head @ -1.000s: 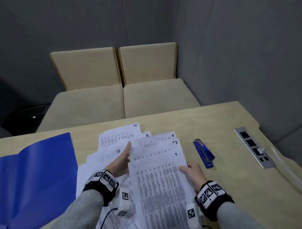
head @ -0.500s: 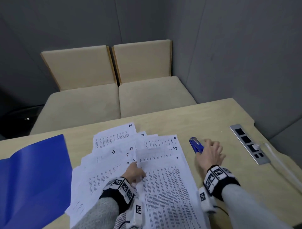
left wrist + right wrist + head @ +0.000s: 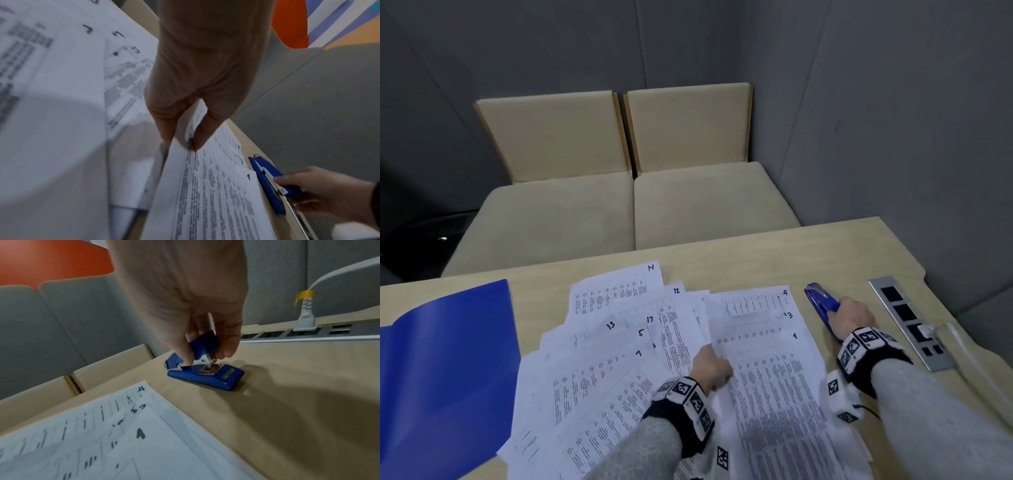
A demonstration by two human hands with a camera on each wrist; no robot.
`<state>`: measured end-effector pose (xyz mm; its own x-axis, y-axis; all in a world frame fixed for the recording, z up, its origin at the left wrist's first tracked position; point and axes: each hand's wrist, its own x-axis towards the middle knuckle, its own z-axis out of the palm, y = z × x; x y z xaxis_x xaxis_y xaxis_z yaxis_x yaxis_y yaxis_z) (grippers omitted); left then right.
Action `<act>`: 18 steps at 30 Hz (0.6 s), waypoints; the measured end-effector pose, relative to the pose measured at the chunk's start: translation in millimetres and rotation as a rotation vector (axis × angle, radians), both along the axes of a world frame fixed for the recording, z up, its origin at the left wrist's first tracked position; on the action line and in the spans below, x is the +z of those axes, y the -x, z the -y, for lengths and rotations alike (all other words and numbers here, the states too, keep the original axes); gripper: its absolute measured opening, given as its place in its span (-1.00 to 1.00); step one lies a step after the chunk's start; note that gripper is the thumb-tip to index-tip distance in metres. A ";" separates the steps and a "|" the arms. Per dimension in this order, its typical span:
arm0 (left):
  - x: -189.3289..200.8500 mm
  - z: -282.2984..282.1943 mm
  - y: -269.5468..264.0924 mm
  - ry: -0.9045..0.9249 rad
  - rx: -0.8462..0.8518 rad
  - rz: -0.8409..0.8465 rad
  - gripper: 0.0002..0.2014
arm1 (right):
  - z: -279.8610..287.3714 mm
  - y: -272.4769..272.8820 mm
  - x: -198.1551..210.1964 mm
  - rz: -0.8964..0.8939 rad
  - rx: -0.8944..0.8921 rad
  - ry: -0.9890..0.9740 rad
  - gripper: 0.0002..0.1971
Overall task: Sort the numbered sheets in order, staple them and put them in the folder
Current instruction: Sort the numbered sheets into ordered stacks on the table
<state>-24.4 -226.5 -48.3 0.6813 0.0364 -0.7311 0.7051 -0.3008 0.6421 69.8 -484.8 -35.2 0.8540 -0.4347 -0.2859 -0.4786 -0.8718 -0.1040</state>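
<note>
Numbered printed sheets (image 3: 619, 359) lie fanned over the middle of the table, with numbers such as 14, 12, 13 and 7 showing. A small stack topped by sheet 1 (image 3: 774, 370), with 3 and 4 peeking out behind it, lies on the right. My left hand (image 3: 714, 368) pinches the left edge of that stack (image 3: 205, 178) between thumb and fingers. My right hand (image 3: 851, 317) grips the rear of the blue stapler (image 3: 820, 305), which sits on the table beside the stack. In the right wrist view the fingers clasp the stapler (image 3: 203, 369) from above. An open blue folder (image 3: 445, 370) lies at the left.
A metal socket strip (image 3: 914, 325) with a white plug and cable is set into the table right of the stapler. Two beige seats (image 3: 626, 205) stand beyond the far table edge, against grey walls. Bare tabletop (image 3: 739, 260) shows behind the sheets.
My right hand left the stack, reached right and took hold of the stapler. My left hand shifted from the stack's top to pinching its left edge.
</note>
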 end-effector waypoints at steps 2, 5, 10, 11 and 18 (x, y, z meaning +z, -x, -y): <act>-1.1 17.2 -3.0 -0.049 -0.006 0.035 -0.78 | 10.2 -10.4 0.1 0.002 -0.031 -0.017 -0.76; -2.9 37.2 -4.1 -0.125 -0.045 0.064 -0.65 | 20.6 -20.9 -2.1 0.009 -0.069 -0.049 -0.75; -2.7 49.8 -9.1 -0.235 -0.175 0.084 -0.74 | 11.9 -38.0 11.5 0.091 -0.058 -0.083 -0.74; -1.5 49.2 -10.1 -0.278 -0.226 0.078 -0.79 | 1.5 -44.3 17.8 0.141 -0.028 -0.088 -0.74; 14.7 8.5 -14.2 -0.689 -0.412 0.293 -0.53 | -126.6 -90.2 26.3 0.132 0.219 -0.267 -0.71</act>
